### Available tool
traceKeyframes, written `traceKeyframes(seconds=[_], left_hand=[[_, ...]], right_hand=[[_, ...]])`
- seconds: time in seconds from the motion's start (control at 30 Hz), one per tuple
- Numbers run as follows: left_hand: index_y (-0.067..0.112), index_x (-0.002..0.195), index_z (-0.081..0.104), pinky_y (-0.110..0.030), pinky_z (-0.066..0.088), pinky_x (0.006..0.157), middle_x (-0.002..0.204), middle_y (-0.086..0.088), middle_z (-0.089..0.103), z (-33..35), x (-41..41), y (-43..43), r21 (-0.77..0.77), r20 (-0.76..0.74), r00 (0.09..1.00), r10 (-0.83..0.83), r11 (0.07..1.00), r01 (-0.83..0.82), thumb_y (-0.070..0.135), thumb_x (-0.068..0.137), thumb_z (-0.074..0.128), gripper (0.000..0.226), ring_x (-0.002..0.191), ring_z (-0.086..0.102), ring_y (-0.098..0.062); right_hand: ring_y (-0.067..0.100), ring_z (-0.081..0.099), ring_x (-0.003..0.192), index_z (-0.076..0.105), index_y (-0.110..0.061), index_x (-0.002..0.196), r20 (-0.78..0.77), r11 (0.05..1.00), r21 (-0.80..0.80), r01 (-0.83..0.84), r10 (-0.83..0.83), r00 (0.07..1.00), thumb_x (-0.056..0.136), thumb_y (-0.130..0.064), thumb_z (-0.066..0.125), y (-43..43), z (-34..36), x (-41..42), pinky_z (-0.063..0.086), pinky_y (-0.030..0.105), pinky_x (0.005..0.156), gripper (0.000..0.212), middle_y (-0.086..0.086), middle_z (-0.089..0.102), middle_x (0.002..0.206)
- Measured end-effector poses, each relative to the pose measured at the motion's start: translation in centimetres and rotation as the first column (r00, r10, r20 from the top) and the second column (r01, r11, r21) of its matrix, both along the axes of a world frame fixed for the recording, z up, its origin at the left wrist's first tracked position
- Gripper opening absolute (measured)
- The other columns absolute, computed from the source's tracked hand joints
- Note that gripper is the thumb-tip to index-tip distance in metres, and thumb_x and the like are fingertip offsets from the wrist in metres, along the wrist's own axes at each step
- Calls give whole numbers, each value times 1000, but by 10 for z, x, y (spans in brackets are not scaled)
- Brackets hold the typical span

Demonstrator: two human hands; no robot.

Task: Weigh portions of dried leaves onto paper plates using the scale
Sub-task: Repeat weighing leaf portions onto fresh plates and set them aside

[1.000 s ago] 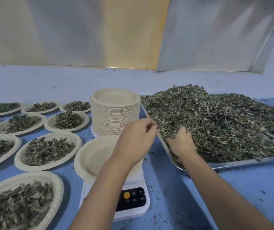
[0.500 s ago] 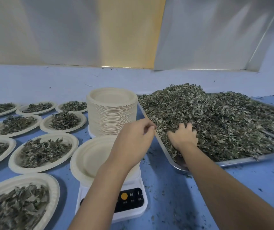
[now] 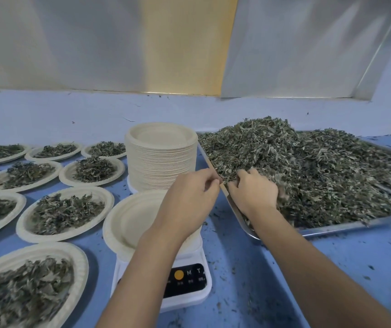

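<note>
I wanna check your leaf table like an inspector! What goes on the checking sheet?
Surface: blue table.
Job's things: empty plate on the scale; stack of plates behind it; metal tray heaped with dried leaves on the right; filled plates on the left.
Clutter: leaf crumbs scattered on the table.
Hands: left hand curled at the tray's rim, grip unclear; right hand grips leaves in the pile.
Cables: nothing seen.
Surroundings: shiny metal panels on the wall behind.
</note>
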State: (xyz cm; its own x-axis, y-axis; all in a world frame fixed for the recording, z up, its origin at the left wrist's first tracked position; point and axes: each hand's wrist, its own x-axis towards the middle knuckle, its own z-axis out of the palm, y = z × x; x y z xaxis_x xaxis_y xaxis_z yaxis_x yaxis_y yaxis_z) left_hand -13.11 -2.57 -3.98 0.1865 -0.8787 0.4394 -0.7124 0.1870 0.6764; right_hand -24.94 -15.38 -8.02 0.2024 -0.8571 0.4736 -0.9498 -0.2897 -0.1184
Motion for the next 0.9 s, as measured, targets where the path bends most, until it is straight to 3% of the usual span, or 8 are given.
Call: traceKeyframes(seconds=[0.17,0.27,0.33,0.43,0.53,0.67,0.8,0.9], left_hand=[[23,95,68,-40,51,76,80,5,69,0,2,1,3,-8,1000,-4,1000,4,23,94,49,19,79,62,-12],[23,95,68,-40,51,75,80,5,69,0,3,2,2,2,1000,-10,1000,10,23,94,49,19,78,61,-10],[23,95,68,-40,51,75,80,5,69,0,3,2,-3,7,1000,-13,1000,13,23,94,49,19,78,62,-10],[23,95,68,-42,51,75,80,4,69,-1,3,1,-4,10,1000,-12,1000,12,24,95,49,19,78,62,-12],[24,96,68,-41,50,77,80,6,68,-2,4,0,-3,9,1000,0,1000,0,24,94,49,19,80,62,-11],[24,97,68,-41,51,76,81,5,69,-3,5,0,-2,11,1000,-8,1000,8,23,94,49,20,80,62,-12],[24,98,68,-40,51,76,82,7,69,-5,5,-1,11,29,1000,-9,1000,9,23,94,49,20,80,62,-12],[25,97,68,-40,51,76,81,7,69,-4,6,-1,11,21,1000,-8,1000,7,24,94,49,19,80,62,-11]], right_hand=[[29,50,111,59,-12,118,132,990,-72,-117,126,983,94,-15,42,-1,0,-2,38,33,68,29,4,53,129],[27,43,120,55,-15,126,101,994,-75,-77,85,991,94,-15,44,-4,0,-4,38,32,71,34,3,50,134],[29,31,134,47,-19,135,-4,999,14,-31,32,999,97,-26,43,-8,-1,-6,40,40,92,39,6,38,147],[31,3,147,29,-30,146,-78,955,295,6,18,997,100,-48,31,-11,-5,-9,16,50,115,50,6,9,161],[33,12,144,39,-24,139,-123,927,373,33,14,992,100,-51,28,-10,-6,-6,23,54,109,49,11,23,154],[34,34,129,49,-19,123,-59,979,195,64,-53,997,97,-40,36,-5,-2,-4,32,53,100,36,12,40,135],[36,15,142,43,-30,136,-165,952,297,80,-31,986,98,-52,30,-8,-5,-4,12,63,109,45,10,20,155],[41,18,140,39,-29,138,-221,899,418,128,-36,975,98,-51,32,-9,-6,-5,20,62,107,46,14,23,151]])
